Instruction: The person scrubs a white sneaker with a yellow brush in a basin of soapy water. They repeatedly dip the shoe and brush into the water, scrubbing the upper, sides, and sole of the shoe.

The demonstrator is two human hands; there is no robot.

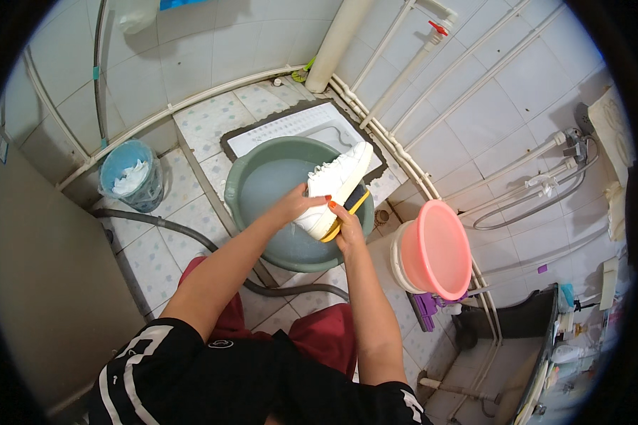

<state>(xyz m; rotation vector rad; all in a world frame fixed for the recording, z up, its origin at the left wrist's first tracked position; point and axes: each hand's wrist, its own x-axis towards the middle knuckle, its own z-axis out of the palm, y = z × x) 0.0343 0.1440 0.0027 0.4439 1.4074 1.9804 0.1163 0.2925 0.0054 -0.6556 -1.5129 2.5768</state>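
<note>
A white lace-up sneaker [327, 183] is held tilted above a green plastic basin [235, 186], toe end up to the right. My left hand [297, 204] grips the shoe near its heel and ankle opening. In my right hand [349, 228] is a yellow-handled scrub brush [357, 201] with dark bristles, lying along the side of the sole. The right thumb presses near the sole edge. Cloudy grey water [271, 180] fills much of the basin. Part of the brush is hidden behind the shoe and fingers.
Behind the basin lies a white squat toilet pan [282, 127]. A pink basin [444, 249] sits on a white bucket [399, 257] at the right, above a purple squeegee mop [428, 311]. At the left stand a lined blue bin [157, 186] and a grey hose [186, 228].
</note>
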